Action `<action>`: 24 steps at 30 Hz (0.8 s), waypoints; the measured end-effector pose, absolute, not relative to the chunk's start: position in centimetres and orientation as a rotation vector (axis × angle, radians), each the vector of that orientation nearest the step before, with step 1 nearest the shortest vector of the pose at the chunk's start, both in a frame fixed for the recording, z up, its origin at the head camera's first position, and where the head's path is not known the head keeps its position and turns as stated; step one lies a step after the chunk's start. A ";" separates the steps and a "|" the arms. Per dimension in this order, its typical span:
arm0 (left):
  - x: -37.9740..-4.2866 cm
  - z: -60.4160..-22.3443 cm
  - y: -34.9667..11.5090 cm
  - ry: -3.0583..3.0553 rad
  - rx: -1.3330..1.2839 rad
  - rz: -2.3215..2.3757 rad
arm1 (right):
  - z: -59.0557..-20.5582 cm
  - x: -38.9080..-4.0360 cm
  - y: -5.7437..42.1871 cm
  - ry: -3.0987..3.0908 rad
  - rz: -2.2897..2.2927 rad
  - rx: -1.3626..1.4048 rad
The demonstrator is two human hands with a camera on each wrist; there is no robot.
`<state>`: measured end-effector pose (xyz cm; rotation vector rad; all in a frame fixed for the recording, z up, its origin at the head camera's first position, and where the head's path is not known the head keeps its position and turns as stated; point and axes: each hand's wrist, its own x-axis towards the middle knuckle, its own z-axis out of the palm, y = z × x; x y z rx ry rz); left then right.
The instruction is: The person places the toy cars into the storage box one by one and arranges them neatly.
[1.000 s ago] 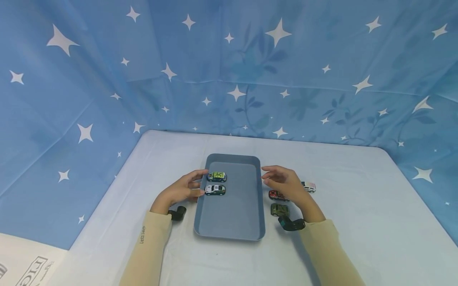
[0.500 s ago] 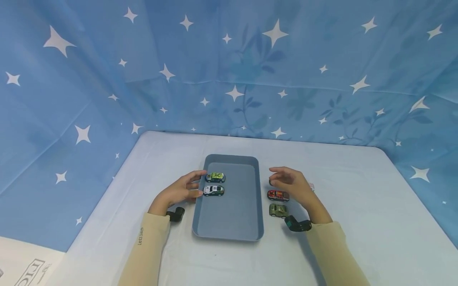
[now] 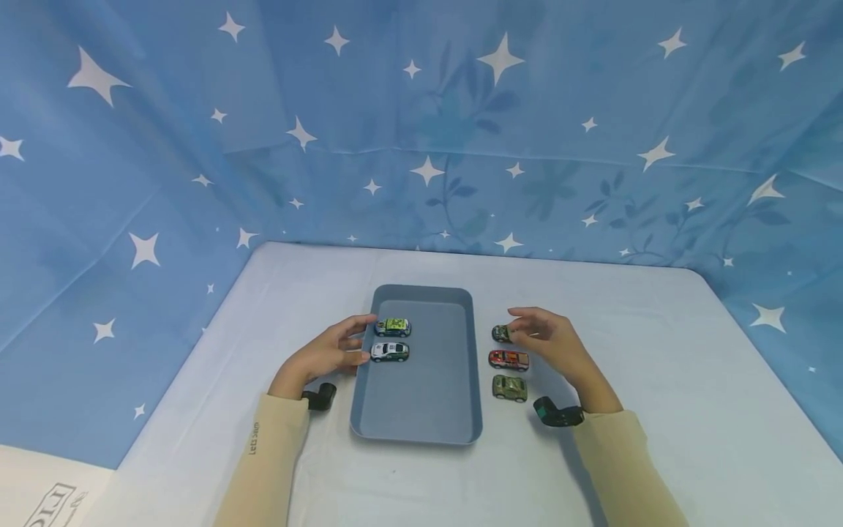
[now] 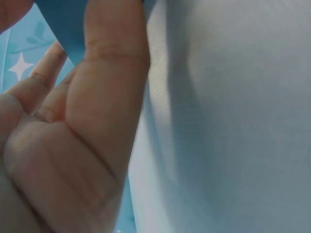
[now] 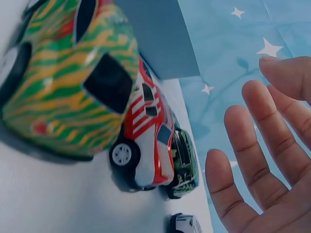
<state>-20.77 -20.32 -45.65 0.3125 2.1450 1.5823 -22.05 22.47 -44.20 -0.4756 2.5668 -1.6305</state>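
Observation:
My left hand [image 3: 326, 356] rests against the left rim of a grey-blue tray [image 3: 421, 399], thumb and fingertips touching it. Inside lie two toy cars: a yellow-green one [image 3: 394, 327] and a white-and-green one [image 3: 390, 352]. On the right, my right hand [image 3: 549, 340] hovers with its fingers spread and nothing held. Beside the tray a dark green toy car [image 3: 501, 334], a red toy car [image 3: 508, 360] and an olive green toy car [image 3: 510, 388] form a column. The right wrist view also has a small white toy car [image 5: 187, 223], which the right hand hides in the head view.
All of this stands on a white-covered table [image 3: 658, 351]. A blue curtain with white stars [image 3: 421, 132] hangs along the back and left side. A printed cream sheet [image 3: 46, 487] shows in the lower left corner.
My right hand has drawn away from the tray's right rim toward the right, uncovering the red car and part of the dark green one. The left hand has stayed at the rim.

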 end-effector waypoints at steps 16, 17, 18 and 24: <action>-20.8 -45.5 -20.3 2.141 0.314 1.592 | -44.5 -22.0 24.0 2.651 -1.615 -0.460; -20.7 -45.5 -20.3 2.142 0.315 1.592 | -44.5 -22.0 24.1 2.651 -1.621 -0.448; -20.7 -45.5 -20.3 2.144 0.315 1.591 | -44.4 -22.0 24.2 2.656 -1.622 -0.441; -20.7 -45.5 -20.2 2.150 0.311 1.590 | -44.9 -22.1 25.2 2.702 -1.595 -0.418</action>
